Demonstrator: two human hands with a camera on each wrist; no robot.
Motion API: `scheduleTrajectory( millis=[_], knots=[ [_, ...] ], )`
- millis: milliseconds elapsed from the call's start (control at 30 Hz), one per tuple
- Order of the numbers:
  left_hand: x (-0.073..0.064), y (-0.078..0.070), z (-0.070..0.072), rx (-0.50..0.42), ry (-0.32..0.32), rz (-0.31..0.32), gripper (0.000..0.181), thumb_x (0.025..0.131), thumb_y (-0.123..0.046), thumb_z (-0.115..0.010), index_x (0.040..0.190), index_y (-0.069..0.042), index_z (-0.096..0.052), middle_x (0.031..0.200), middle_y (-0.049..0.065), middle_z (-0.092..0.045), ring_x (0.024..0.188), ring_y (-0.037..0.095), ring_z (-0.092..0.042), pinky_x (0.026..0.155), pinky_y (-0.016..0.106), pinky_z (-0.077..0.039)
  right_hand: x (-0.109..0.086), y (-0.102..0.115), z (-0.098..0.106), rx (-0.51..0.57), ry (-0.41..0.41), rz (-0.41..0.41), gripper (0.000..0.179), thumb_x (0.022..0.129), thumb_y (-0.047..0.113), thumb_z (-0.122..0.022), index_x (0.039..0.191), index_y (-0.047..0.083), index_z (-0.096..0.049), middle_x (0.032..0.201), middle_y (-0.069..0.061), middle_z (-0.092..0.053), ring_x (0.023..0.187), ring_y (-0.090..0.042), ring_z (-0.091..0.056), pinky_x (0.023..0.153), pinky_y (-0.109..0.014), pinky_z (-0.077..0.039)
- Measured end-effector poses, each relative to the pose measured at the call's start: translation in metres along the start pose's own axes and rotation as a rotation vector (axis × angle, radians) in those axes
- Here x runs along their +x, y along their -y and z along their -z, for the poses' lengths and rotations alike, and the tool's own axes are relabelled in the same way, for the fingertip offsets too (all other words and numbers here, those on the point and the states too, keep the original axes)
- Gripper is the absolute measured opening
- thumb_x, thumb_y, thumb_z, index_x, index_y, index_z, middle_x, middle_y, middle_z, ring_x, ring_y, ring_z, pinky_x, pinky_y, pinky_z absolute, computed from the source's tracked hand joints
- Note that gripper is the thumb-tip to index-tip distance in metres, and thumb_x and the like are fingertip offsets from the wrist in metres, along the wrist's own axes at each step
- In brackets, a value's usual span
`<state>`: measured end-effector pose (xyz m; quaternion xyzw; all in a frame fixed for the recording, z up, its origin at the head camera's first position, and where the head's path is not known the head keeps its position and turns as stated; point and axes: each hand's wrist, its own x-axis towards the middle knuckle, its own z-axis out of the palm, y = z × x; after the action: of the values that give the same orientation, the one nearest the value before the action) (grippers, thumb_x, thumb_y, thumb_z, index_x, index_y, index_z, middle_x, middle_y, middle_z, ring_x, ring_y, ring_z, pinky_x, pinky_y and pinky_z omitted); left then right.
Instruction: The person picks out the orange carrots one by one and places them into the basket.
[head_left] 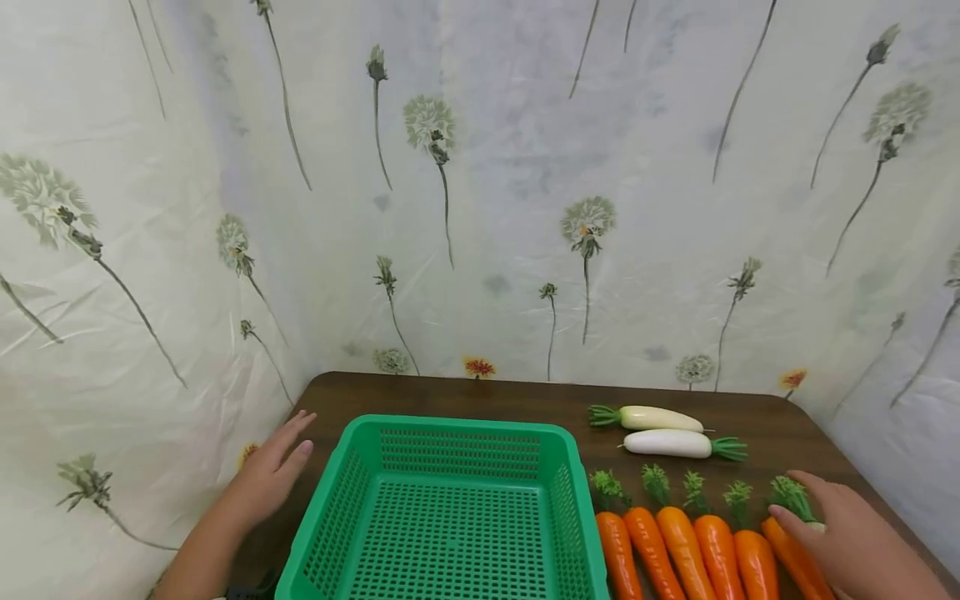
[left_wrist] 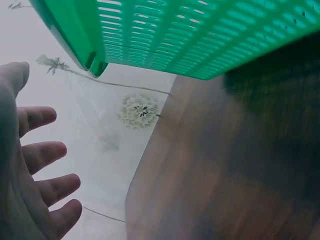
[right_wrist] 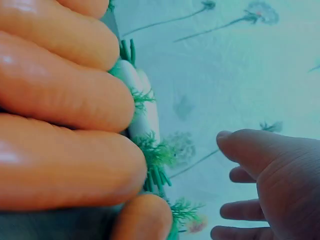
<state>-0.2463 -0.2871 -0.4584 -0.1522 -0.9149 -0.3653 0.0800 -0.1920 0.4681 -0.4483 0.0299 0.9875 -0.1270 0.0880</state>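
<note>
A green plastic basket (head_left: 453, 425) with slotted walls stands on the dark wooden table, nothing inside it. My left hand (head_left: 270, 467) is off its left side, fingers spread and holding nothing; in the left wrist view the hand (left_wrist: 40, 165) is apart from the basket wall (left_wrist: 165, 40). Several orange carrots (head_left: 678, 542) with feathery green tops lie in a row right of the basket. Over the top of the rightmost carrot (head_left: 795, 554) is my right hand (head_left: 847, 525), partly covering what lies there. Its thumb and fingers (right_wrist: 245, 210) extend without gripping anything in the right wrist view.
Two white radishes (head_left: 667, 443) with green stalks lie behind the carrots, near the table's back edge. A flower-patterned curtain (head_left: 495, 208) hangs close behind the table (head_left: 450, 396) and along both sides.
</note>
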Motion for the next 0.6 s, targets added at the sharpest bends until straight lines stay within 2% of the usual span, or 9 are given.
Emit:
scheduleTrajectory(
  millis=[67,167,233,333,400,467,533,600],
  knots=[
    [-0.004,0.002,-0.002,-0.054,-0.024,-0.003,0.055,0.114,-0.034,-0.04,0.161,-0.006,-0.038,0.169,0.025,-0.029,0.153,0.053,-0.026,0.113,0.075,-0.027,0.001,0.0,-0.003,0.023,0.029,-0.021,0.105,0.097,0.07,-0.056,0.142,-0.023,-0.039,0.135,-0.048,-0.051,0.115,-0.065,-0.053,0.082,-0.064,-0.052],
    [-0.008,0.001,-0.007,-0.112,-0.05,-0.003,0.053,0.115,-0.032,-0.039,0.161,-0.007,-0.038,0.167,0.023,-0.033,0.152,0.05,-0.03,0.113,0.07,-0.031,0.001,-0.001,-0.008,0.041,0.031,-0.042,0.104,0.096,0.069,-0.059,0.141,-0.023,-0.04,0.133,-0.047,-0.052,0.114,-0.065,-0.054,0.083,-0.065,-0.052],
    [-0.009,-0.001,-0.01,-0.148,-0.053,0.003,0.052,0.115,-0.03,-0.038,0.161,-0.008,-0.038,0.166,0.021,-0.036,0.15,0.048,-0.035,0.113,0.058,-0.038,-0.001,-0.003,-0.011,0.045,0.023,-0.058,0.103,0.096,0.068,-0.059,0.14,-0.024,-0.041,0.132,-0.047,-0.052,0.113,-0.065,-0.054,0.083,-0.065,-0.052],
    [-0.009,-0.004,-0.015,-0.217,-0.061,0.008,0.049,0.115,-0.027,-0.037,0.161,-0.01,-0.038,0.165,0.018,-0.04,0.146,0.042,-0.043,0.109,0.032,-0.045,-0.003,-0.007,-0.015,0.051,0.004,-0.07,0.101,0.098,0.066,-0.058,0.138,-0.025,-0.042,0.131,-0.048,-0.053,0.111,-0.065,-0.055,0.083,-0.065,-0.052],
    [-0.008,-0.005,-0.018,-0.282,-0.065,-0.003,0.048,0.115,-0.024,-0.037,0.161,-0.009,-0.039,0.163,0.02,-0.041,0.145,0.029,-0.049,0.103,0.019,-0.044,-0.003,-0.009,-0.016,0.048,-0.01,-0.07,0.099,0.099,0.064,-0.057,0.137,-0.026,-0.043,0.13,-0.048,-0.053,0.111,-0.065,-0.055,0.083,-0.065,-0.052],
    [-0.007,-0.005,-0.021,-0.371,-0.064,-0.027,0.048,0.115,-0.02,-0.035,0.161,-0.006,-0.037,0.163,0.023,-0.038,0.14,0.011,-0.052,0.102,0.014,-0.043,-0.003,-0.011,-0.018,0.045,-0.024,-0.063,0.097,0.1,0.063,-0.057,0.136,-0.026,-0.044,0.129,-0.048,-0.054,0.111,-0.065,-0.056,0.084,-0.065,-0.052],
    [-0.006,-0.005,-0.023,-0.455,-0.055,-0.054,0.048,0.115,-0.017,-0.033,0.161,-0.001,-0.035,0.162,0.026,-0.036,0.135,-0.005,-0.05,0.103,0.015,-0.044,-0.001,-0.012,-0.021,0.041,-0.032,-0.061,0.095,0.099,0.062,-0.059,0.135,-0.025,-0.045,0.129,-0.048,-0.054,0.111,-0.065,-0.055,0.085,-0.066,-0.051],
    [-0.006,-0.005,-0.024,-0.529,-0.04,-0.084,0.049,0.115,-0.016,-0.031,0.16,0.004,-0.032,0.162,0.018,-0.036,0.131,-0.013,-0.048,0.104,0.016,-0.045,0.001,-0.013,-0.023,0.044,-0.021,-0.067,0.095,0.099,0.063,-0.058,0.135,-0.024,-0.046,0.128,-0.048,-0.055,0.111,-0.065,-0.055,0.085,-0.067,-0.051]
  ],
)
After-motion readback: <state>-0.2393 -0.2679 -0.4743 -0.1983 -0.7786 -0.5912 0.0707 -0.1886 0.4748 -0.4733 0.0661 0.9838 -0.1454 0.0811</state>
